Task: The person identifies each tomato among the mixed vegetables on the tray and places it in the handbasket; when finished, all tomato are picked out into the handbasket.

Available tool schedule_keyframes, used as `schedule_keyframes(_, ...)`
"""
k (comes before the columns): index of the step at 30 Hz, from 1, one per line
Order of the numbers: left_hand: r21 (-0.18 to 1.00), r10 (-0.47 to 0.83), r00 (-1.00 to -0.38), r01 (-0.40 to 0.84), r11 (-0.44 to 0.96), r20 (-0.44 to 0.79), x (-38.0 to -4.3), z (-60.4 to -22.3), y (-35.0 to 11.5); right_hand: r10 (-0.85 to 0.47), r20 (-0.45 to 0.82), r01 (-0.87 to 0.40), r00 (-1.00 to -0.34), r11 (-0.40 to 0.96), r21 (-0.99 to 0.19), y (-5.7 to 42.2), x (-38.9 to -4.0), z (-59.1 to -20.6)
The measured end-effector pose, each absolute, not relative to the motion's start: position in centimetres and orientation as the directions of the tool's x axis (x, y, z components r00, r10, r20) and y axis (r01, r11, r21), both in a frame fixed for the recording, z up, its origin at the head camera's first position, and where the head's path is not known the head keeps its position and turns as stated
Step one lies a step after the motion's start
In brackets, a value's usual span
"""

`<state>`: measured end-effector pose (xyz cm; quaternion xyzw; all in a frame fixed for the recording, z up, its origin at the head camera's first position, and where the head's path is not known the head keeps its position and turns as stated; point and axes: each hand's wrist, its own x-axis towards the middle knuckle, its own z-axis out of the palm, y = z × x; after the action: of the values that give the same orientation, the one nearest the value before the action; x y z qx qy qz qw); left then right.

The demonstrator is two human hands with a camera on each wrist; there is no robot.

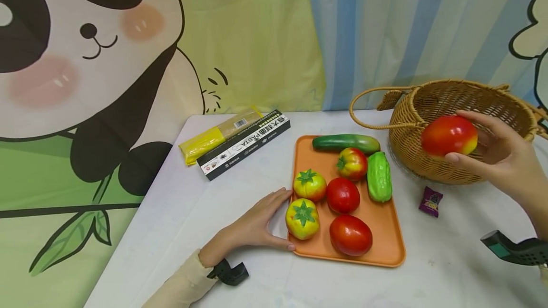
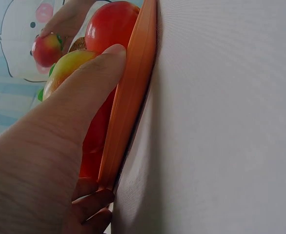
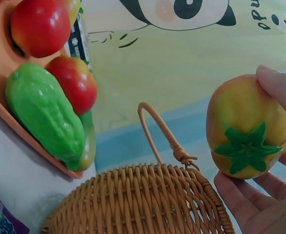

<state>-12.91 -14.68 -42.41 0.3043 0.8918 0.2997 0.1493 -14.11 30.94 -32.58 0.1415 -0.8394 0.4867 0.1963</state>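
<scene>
My right hand (image 1: 509, 158) grips a red and yellow toy tomato (image 1: 449, 135) between thumb and fingers, in front of the wicker basket (image 1: 408, 144) and near its rim. In the right wrist view the tomato's green star-shaped calyx (image 3: 248, 147) faces the camera. Spread along the left side of an orange tray (image 1: 385, 246), my left hand (image 1: 254, 225) touches its edge with thumb and fingertips. On the tray lie several more toy tomatoes (image 1: 351, 235), some red and some yellow with green tops. A dark green cucumber (image 1: 346, 143) and a bumpy light-green vegetable (image 1: 379, 177) lie there too.
A black and white pasta box (image 1: 244, 145) and a yellow packet (image 1: 214, 138) lie at the table's back left. A small purple wrapped candy (image 1: 430, 201) is between tray and basket. The basket's handle (image 1: 364, 96) sticks out leftward. A panda-print curtain (image 1: 257, 37) hangs behind.
</scene>
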Motion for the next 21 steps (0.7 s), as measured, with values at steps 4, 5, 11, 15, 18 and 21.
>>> schedule_keyframes(4,0.625,0.632,-0.770,0.453,0.635,-0.084,-12.9,-42.4,-14.6,0.018,0.442,-0.373,-0.897,0.507,-0.777,31.1,-14.5,-32.3)
schedule_keyframes(5,0.625,0.633,-0.770,0.454,0.635,-0.084,-12.9,-42.4,-14.6,0.029,0.439,-0.365,-0.898,0.510,-0.779,31.1,-14.6,-32.2)
schedule_keyframes(11,0.630,0.635,-0.768,0.457,0.628,-0.076,-13.0,-42.5,-14.7,0.123,0.366,-0.243,-0.923,0.550,-0.799,31.3,-15.1,-31.5)
schedule_keyframes(15,0.637,0.637,-0.767,0.454,0.623,-0.076,-13.0,-42.5,-14.6,0.177,0.314,-0.155,-0.933,0.588,-0.794,31.4,-15.5,-31.0)
schedule_keyframes(18,0.635,0.636,-0.768,0.454,0.625,-0.077,-12.9,-42.5,-14.7,0.198,0.293,-0.114,-0.935,0.616,-0.780,31.6,-16.1,-30.9)
schedule_keyframes(21,0.631,0.636,-0.768,0.458,0.627,-0.075,-13.0,-42.5,-14.7,0.204,0.291,-0.104,-0.935,0.627,-0.772,32.3,-17.0,-31.3)
